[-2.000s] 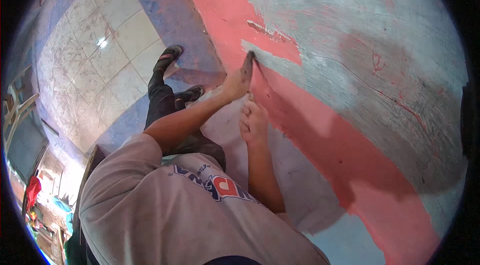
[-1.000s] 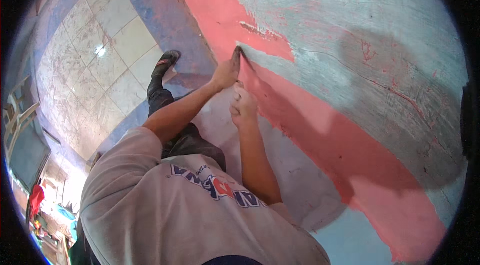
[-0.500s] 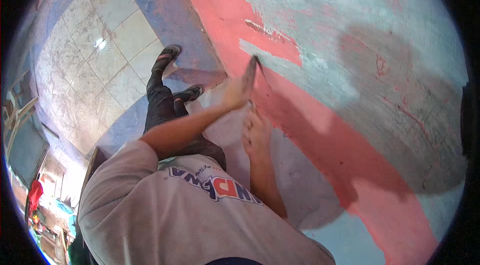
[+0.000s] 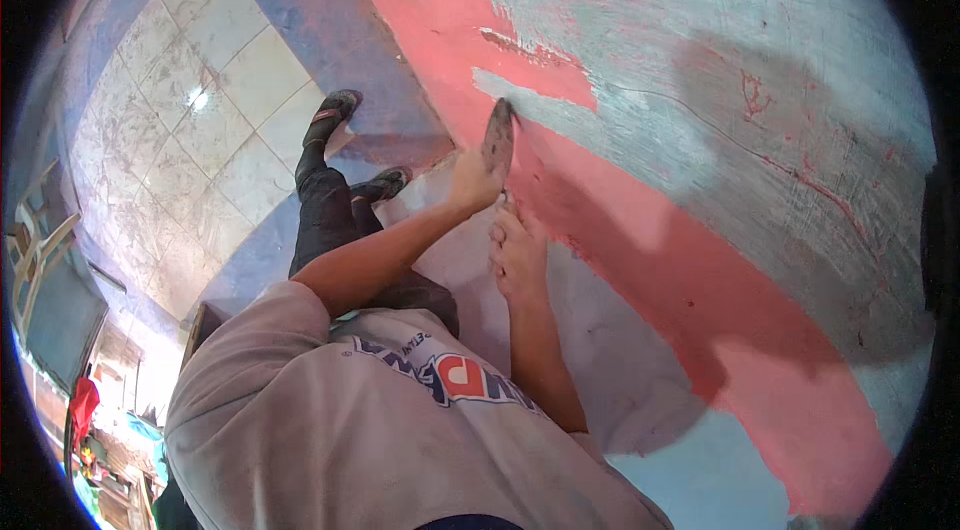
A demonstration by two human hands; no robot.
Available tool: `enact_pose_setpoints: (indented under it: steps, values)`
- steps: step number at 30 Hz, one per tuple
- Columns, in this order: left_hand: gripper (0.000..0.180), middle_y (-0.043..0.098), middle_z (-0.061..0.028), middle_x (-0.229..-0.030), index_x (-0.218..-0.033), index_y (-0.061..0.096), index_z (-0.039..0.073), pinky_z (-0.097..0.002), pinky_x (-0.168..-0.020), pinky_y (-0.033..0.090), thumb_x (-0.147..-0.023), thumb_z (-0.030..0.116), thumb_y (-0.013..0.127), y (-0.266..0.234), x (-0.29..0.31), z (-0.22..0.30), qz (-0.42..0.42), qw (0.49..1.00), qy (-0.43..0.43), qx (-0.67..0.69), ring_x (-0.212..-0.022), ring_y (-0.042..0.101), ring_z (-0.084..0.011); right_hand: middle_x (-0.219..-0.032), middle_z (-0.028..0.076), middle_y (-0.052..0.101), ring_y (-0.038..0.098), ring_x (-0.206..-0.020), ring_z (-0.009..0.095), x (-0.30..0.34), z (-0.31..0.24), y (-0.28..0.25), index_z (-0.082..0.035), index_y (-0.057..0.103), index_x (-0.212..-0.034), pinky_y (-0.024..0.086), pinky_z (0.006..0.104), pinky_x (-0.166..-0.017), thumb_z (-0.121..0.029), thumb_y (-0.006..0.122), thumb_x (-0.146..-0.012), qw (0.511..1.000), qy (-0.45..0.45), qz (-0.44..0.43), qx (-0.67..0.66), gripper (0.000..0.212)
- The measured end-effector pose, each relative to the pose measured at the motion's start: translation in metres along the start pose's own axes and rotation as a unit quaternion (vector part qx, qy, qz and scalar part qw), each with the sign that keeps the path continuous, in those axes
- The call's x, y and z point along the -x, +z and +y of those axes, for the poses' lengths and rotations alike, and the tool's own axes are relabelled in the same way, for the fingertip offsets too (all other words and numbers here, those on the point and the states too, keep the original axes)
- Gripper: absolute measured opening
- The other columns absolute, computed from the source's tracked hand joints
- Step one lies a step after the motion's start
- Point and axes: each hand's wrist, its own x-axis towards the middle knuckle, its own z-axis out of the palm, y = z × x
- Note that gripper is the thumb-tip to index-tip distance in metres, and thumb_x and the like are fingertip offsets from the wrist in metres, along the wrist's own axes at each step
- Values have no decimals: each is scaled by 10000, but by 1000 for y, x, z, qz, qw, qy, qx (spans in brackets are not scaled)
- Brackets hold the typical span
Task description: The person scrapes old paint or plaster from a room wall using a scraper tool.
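Observation:
A flat metal blade (image 4: 499, 133), dark-stained and narrowing to a tip, lies against the wall where a pink painted band (image 4: 560, 175) meets a pale blue-grey patch (image 4: 545, 108). My left hand (image 4: 477, 182) is closed on the blade's lower part. Just below it, my right hand (image 4: 518, 252) is curled into a fist in line with the blade. Whatever those fingers enclose is hidden, so I cannot tell whether it is the tool's handle. Rough pink edges and streaks mark the surface around the tip.
My legs (image 4: 330, 210) and dark shoes (image 4: 335, 108) are at the left, by the foot of the wall. Dusty pale tiles (image 4: 200, 130) with a blue-purple border cover the floor. A chair (image 4: 45, 240) and a red cloth (image 4: 84, 402) appear at the far left.
The blade and my left hand were smeared by motion and now show sharply. The blade's tip has shifted slightly left and up in view; both hands keep nearly the same places.

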Motion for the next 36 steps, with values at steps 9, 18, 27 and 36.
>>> enact_pose_setpoints:
  steps: [9,18,27,36]
  values:
    - [551,546,-315,-1056,-1414,226,10,-526,-687,451,-933,231,380,-20,-39,-13,-87,994,-27,-61,-877,539,-500,-567,-40,427,338,-360,66,-49,15,17,-130,501,-777,246,239,-319,-273,563,-909,999,24,-22,-5,204]
    - [511,572,-349,-891,-1416,236,13,-520,-632,459,-963,231,330,-2,-57,-41,-81,994,-3,-79,-771,575,-497,-558,-56,396,343,-353,62,-86,20,23,-144,487,-780,241,228,-301,-279,571,-908,995,-8,-41,-93,204]
    - [529,581,-321,-982,-1403,267,0,-535,-605,461,-928,204,376,4,-45,-105,24,978,163,-131,-737,584,-491,-574,-56,406,314,-355,44,-61,32,39,-141,532,-875,230,218,-302,-158,530,-907,1000,10,-5,-19,36]
    - [546,507,-338,-1148,-1407,290,45,-506,-649,483,-899,177,439,-8,-29,-25,-29,994,98,-27,-796,576,-494,-578,-56,442,338,-342,51,-45,31,13,-150,525,-858,250,221,-297,-193,553,-899,996,9,-19,-90,66]
